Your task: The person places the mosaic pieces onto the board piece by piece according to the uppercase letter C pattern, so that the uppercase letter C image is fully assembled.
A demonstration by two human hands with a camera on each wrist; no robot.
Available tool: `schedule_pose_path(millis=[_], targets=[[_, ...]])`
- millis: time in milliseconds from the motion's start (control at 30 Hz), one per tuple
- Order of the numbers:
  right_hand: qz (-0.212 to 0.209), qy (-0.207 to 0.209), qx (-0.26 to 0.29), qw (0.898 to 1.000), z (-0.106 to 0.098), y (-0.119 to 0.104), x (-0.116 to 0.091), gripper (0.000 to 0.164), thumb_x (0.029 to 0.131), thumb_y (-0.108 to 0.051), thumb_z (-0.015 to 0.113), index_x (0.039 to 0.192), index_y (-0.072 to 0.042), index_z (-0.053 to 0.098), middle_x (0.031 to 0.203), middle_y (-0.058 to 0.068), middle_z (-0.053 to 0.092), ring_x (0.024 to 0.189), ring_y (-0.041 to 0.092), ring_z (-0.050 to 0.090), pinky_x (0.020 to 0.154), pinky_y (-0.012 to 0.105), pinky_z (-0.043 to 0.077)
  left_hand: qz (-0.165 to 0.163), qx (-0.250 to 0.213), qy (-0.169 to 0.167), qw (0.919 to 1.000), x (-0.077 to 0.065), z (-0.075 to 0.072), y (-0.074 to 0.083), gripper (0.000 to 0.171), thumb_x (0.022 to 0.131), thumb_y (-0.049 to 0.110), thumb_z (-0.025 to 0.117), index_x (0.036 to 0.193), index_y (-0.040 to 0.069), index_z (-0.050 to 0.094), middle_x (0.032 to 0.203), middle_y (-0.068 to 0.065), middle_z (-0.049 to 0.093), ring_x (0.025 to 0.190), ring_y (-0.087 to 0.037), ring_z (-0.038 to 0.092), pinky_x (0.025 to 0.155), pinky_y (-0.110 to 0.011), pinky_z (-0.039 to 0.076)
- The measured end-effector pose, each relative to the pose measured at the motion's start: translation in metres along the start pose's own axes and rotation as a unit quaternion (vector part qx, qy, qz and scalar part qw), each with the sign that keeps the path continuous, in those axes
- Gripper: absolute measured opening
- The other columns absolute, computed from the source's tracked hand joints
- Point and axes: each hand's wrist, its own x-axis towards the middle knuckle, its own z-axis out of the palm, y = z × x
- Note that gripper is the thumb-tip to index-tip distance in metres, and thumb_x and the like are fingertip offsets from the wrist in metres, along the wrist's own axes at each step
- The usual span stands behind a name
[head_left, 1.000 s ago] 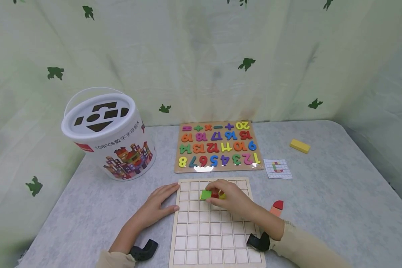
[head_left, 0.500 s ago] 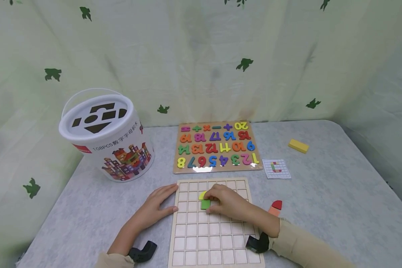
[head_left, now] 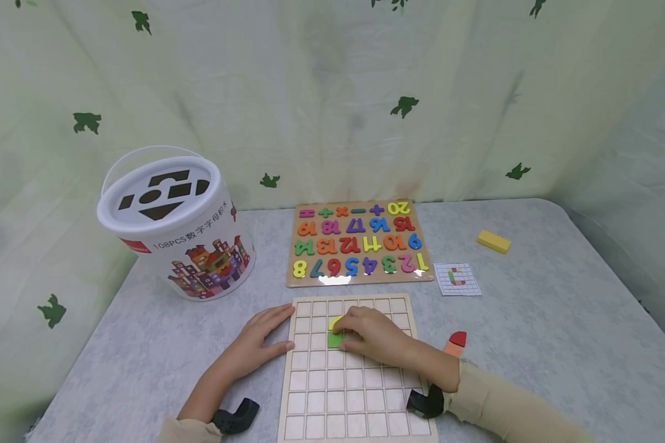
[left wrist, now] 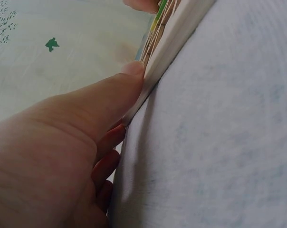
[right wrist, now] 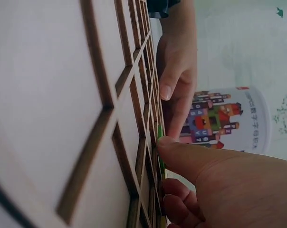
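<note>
A wooden grid board (head_left: 337, 397) lies before me on the table. My right hand (head_left: 378, 335) pinches a green square block (head_left: 335, 340) between thumb and fingers, at a cell in the board's upper left part. Just beyond it, partly under my fingers, a yellow block (head_left: 334, 322) sits on the grid. The right wrist view has the thumb (right wrist: 176, 147) against the green block's edge. My left hand (head_left: 261, 338) rests along the board's left edge, thumb and fingers touching it; the left wrist view shows the thumb (left wrist: 112, 92) on that edge. Cells behind my right hand are hidden.
A number puzzle board (head_left: 360, 245) lies behind the grid. To its right are a pattern card (head_left: 471, 274) and a yellow bar block (head_left: 494, 241). A red-tipped orange piece (head_left: 455, 344) lies near my right forearm. A white bucket (head_left: 210, 246) stands at left.
My right hand has brought the green block toward me and slightly left, to the cell below the yellow block. Red and yellow seen beside it a second ago are now hidden. My left hand stays put.
</note>
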Motion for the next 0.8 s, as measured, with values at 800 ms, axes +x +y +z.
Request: schedule_pose_path(millis=[800], targets=[[0.101,0.040,0.127,0.986,-0.062,-0.016,-0.057,0.050,0.081,-0.037,0.065,0.127,-0.024,0.049,0.126,-0.008,0.048,0.114,0.015,0.046,0.090,0.042,0.042,-0.006,-0.007,-0.008,0.9999,0.000,0.000,0.000,0.067,0.081,0.045,0.062,0.138,0.020,0.038,0.140,0.003,0.035,0.129,-0.024,0.026,0.101,-0.051,0.022]])
